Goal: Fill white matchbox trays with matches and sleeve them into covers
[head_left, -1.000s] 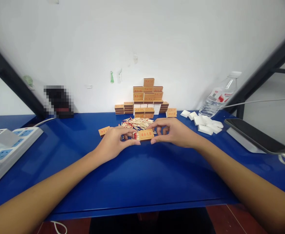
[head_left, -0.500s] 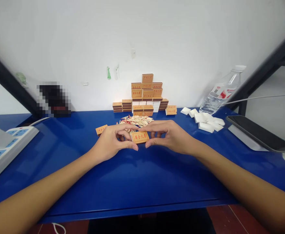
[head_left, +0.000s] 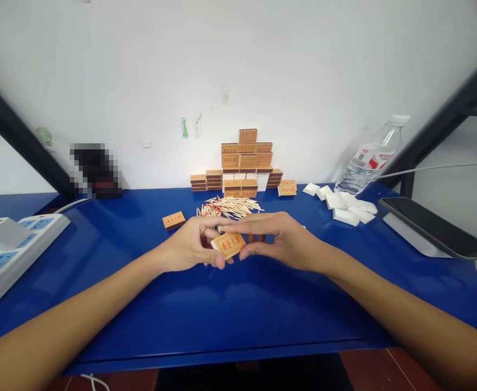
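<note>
An orange matchbox with red characters is held tilted above the blue table, its left end raised lower than its right. My left hand grips its left side, thumb in front and fingers behind. At the right side my right hand pinches it between thumb and fingers. A white edge shows at the box's left end. Just behind my hands lies a heap of loose matches with red heads. Another matchbox rests on the table by my left hand.
Stacked matchboxes stand against the wall, with one leaning box beside them. White paper trays, a water bottle and a phone on a stand are to the right. A power strip lies left.
The matchbox has turned from nearly level to tilted, and shifted slightly left and down in view. Both hands still hold it. The matchbox by my left hand is more exposed.
</note>
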`<control>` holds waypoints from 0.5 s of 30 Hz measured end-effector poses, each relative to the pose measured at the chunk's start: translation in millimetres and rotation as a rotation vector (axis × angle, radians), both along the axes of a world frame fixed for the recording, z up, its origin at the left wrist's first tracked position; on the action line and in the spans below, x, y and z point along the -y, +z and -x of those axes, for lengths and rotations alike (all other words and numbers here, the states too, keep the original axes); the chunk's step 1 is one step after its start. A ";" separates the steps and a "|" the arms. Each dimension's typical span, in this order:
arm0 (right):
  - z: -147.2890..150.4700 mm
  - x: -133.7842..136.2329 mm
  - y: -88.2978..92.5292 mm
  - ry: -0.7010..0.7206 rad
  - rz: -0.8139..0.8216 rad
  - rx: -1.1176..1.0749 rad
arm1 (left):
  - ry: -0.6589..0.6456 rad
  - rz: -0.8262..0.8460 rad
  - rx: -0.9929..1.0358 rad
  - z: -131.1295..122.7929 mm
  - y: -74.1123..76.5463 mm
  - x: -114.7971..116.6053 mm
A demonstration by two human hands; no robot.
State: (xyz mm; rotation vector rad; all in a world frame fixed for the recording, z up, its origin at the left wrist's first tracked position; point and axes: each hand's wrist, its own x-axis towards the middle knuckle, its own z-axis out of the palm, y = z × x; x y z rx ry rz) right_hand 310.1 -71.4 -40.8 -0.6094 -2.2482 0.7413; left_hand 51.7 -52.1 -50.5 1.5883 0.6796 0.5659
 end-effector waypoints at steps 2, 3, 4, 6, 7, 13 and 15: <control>-2.4 -1.9 0.9 -0.068 -0.044 0.039 | 0.058 -0.016 -0.022 -1.2 2.1 -0.4; -3.7 -3.4 0.9 -0.121 -0.081 0.055 | 0.112 -0.031 -0.035 -2.0 3.2 -0.5; -4.9 -5.0 0.5 -0.176 -0.119 0.068 | 0.171 -0.043 -0.047 -2.9 4.1 -0.3; -6.3 -8.0 -1.5 -0.266 -0.173 0.089 | 0.263 -0.049 -0.062 -5.0 5.9 1.1; -6.4 -9.2 -2.7 -0.292 -0.179 0.102 | 0.289 -0.042 -0.059 -5.9 7.1 2.0; -7.3 -15.4 -5.5 -0.420 -0.176 0.077 | 0.563 -0.009 -0.084 5.9 28.4 -18.0; -9.4 -18.6 -5.1 -0.467 -0.211 0.088 | 0.772 -0.026 -0.125 18.5 40.0 -41.0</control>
